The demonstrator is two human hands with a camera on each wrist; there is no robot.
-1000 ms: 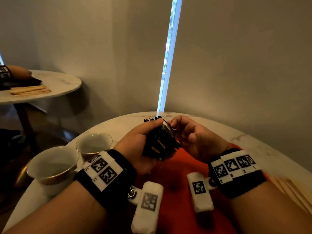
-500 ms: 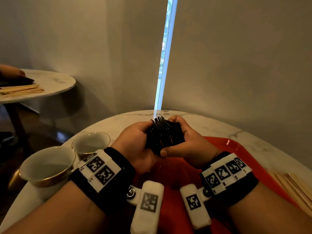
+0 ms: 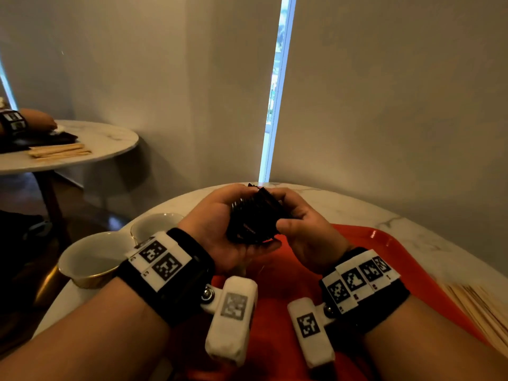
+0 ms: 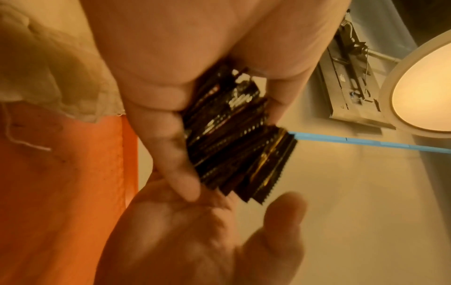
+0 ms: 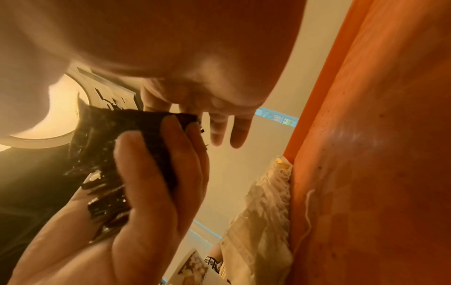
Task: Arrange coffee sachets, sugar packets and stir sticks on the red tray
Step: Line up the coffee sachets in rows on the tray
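Above the red tray (image 3: 384, 243), the left hand (image 3: 220, 229) cradles a fanned stack of black sachets (image 3: 254, 215), fingers curled beneath, while the right hand (image 3: 305, 235) pinches its edge, apparently squaring it for placement.

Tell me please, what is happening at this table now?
A person holds a bundle of dark foil coffee sachets in both hands above the red plastic tray. The left hand cups the bundle from below, and the right hand grips its other side. Two white ceramic cups stand left of the tray. No sachet visibly lies on the tray.
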